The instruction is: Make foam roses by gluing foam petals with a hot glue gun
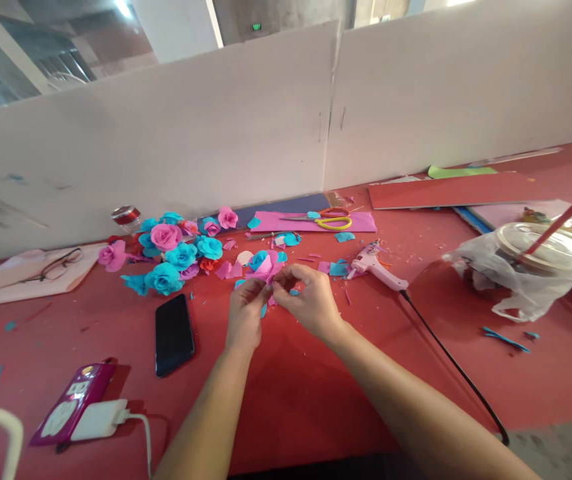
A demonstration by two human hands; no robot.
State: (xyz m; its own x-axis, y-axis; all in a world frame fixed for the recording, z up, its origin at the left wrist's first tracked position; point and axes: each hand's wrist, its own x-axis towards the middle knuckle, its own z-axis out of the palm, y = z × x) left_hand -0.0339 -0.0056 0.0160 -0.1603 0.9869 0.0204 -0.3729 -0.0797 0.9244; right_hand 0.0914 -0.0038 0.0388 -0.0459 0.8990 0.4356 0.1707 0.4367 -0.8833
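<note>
Between my two hands is a paper flower (265, 265) with pink outer petals and a blue centre. My left hand (246, 310) pinches its base from the left. The fingers of my right hand (311, 297) press together at the same base from the right, partly hiding it. Around the hands lie pink and blue paper scraps (339, 268). A pink glue gun (377, 267) rests on its side to the right of my right hand. Beyond the flower, scissors (333, 220) with red and yellow handles lie on a strip of pink paper (271, 222).
Left of my hands sit a bunch of finished paper roses (181, 255) and a black phone (174, 337). Nearer are a purple power strip (73, 403) and white charger (99, 420). At right stands a lidded cup (549, 247) in a plastic bag. A white partition (206, 127) borders the red table (311, 400).
</note>
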